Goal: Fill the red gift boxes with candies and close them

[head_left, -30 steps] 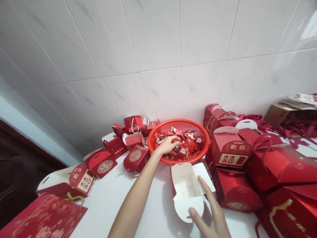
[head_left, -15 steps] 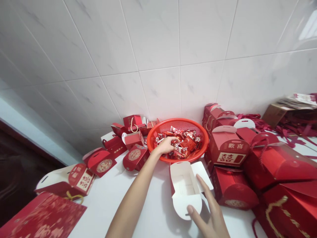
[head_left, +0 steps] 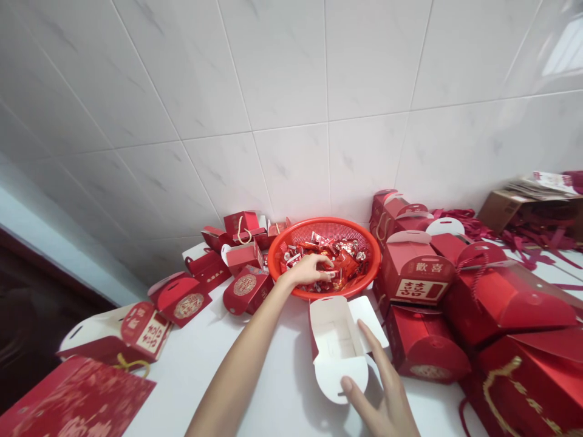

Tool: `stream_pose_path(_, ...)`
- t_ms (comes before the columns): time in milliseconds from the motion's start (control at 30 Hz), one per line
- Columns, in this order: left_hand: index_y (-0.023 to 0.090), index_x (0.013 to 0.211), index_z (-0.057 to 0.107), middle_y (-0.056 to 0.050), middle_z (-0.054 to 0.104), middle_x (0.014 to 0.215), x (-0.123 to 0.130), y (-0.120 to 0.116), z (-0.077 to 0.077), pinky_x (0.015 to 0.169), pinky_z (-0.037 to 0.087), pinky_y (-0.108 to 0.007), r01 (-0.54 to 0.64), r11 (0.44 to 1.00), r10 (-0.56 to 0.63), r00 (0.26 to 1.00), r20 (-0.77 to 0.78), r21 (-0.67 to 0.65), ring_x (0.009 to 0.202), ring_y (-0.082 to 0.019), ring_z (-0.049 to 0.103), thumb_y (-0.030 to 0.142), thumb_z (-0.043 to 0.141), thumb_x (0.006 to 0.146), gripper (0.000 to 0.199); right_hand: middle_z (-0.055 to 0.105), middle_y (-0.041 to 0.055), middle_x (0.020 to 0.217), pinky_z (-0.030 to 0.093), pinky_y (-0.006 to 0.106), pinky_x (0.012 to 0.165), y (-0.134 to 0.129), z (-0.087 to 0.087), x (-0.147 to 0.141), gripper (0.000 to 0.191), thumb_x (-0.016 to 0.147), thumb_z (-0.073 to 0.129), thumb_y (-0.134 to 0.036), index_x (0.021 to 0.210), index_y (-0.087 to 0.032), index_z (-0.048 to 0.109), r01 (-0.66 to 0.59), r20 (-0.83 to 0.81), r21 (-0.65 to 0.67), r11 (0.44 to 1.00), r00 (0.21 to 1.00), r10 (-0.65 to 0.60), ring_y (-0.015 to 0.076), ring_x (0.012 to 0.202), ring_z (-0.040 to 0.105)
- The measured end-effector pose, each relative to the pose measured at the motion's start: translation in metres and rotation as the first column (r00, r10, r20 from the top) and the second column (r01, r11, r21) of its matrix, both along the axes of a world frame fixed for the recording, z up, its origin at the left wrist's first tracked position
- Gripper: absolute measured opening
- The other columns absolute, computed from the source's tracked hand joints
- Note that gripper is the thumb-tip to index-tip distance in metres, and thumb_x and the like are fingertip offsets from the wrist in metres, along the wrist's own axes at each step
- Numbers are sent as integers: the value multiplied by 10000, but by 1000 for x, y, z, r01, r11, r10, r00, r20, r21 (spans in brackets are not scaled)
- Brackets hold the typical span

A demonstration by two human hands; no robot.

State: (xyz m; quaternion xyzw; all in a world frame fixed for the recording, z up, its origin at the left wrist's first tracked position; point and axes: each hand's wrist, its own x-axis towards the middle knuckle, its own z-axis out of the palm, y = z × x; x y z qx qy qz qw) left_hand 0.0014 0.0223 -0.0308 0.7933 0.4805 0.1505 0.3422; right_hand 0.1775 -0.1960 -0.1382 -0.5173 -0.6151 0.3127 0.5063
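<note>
My left hand (head_left: 310,271) reaches into a red plastic basket (head_left: 279,276) of wrapped candies (head_left: 348,262). Its fingers curl down around a wrapped candy (head_left: 331,275) with a white and red wrapper, partly hidden by the hand. In front of the basket stands an open paper gift box (head_left: 337,340), red outside and white inside, its flaps folded out and no candy visible in it. My right hand (head_left: 385,388) grips that box at its right side, thumb on the rounded front flap and a finger along the side flap.
Closed red gift boxes (head_left: 421,267) are stacked on the right. Several more red boxes (head_left: 246,288) stand left of the basket, with a red gift bag (head_left: 77,397) at the near left. A cardboard box with ribbons (head_left: 505,209) sits far right, by the tiled wall (head_left: 291,158).
My left hand has shifted slightly right and its fingers have curled more over the candies. My right hand stays on the box. The whole view has moved a little.
</note>
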Motion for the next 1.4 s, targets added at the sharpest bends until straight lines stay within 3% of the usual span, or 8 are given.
stream_pose_path(167, 160, 1153, 706, -90, 724, 1245, -1, -1, 2, 1011, 486, -373, -44, 998, 36, 989, 147, 53, 1142, -269, 654, 185, 706, 770, 384, 429, 94, 1600, 430, 440, 1163, 0, 1, -1, 688, 978, 574, -440, 1589, -246, 321, 2, -4, -1, 1000, 1000, -2, 333, 1497, 371)
stream_pose_path(467, 128, 1155, 697, -137, 698, 1273, -1, -8, 13, 956, 534, -370, -84, 996, 75, 914, 398, 6, 1127, -255, 665, 300, 713, 831, 368, 441, 100, 1591, 418, 442, 1172, 0, 3, -1, 681, 972, 579, -423, 1583, -240, 341, 5, -6, -1, 1000, 1000, -5, 333, 1487, 390)
stream_pose_path(633, 152, 1126, 719, -106, 748, 1093, -9, -41, 38, 847, 566, -351, 149, 976, -45, 852, 522, -160, 938, -217, 717, 311, 762, 780, 383, 423, 88, 1604, 422, 428, 1167, 1, 2, -2, 710, 976, 573, -425, 1605, -259, 289, -8, -5, 21, 1000, 1000, 8, 324, 1492, 384)
stream_pose_path(767, 188, 1159, 741, -92, 760, 1116, -9, -71, 58, 813, 560, -317, 339, 925, -258, 892, 371, -170, 926, -203, 717, 227, 726, 802, 359, 406, 100, 1612, 404, 449, 1181, 2, 3, -2, 722, 981, 567, -421, 1614, -240, 270, -18, 0, 28, 999, 1000, 18, 325, 1495, 378)
stream_pose_path(867, 224, 1230, 722, -68, 773, 1101, -7, -83, 69, 808, 544, -305, 334, 940, -317, 931, 182, -73, 932, -203, 710, 225, 728, 807, 423, 393, 91, 1620, 409, 452, 1178, 2, 3, 1, 742, 982, 576, -405, 1625, -258, 235, -35, 44, 21, 999, 998, 34, 322, 1491, 386)
stream_pose_path(1033, 213, 1226, 718, -51, 786, 957, -14, -79, 71, 816, 547, -313, 156, 986, -163, 977, 137, 56, 882, -194, 717, 288, 656, 874, 365, 366, 94, 1633, 436, 449, 1160, 3, 0, 6, 780, 976, 593, -362, 1636, -255, 191, -56, 96, 34, 998, 994, 53, 333, 1498, 364)
stream_pose_path(1200, 170, 1144, 742, -84, 778, 1049, -37, -42, 63, 856, 558, -332, -140, 974, 118, 985, 130, 178, 900, -203, 719, 282, 566, 883, 334, 365, 99, 1633, 440, 439, 1158, 3, 0, 7, 794, 967, 609, -357, 1636, -247, 196, -80, 101, 40, 996, 992, 76, 334, 1497, 364)
stream_pose_path(1400, 187, 783, 789, -60, 788, 826, -43, 4, 36, 786, 544, -284, -125, 986, 146, 966, -214, 111, 815, -232, 731, 138, 693, 659, 164, 387, 93, 1623, 400, 456, 1186, 0, 4, 0, 733, 969, 599, -410, 1610, -246, 283, -26, 2, -4, 1000, 1000, 26, 323, 1514, 338)
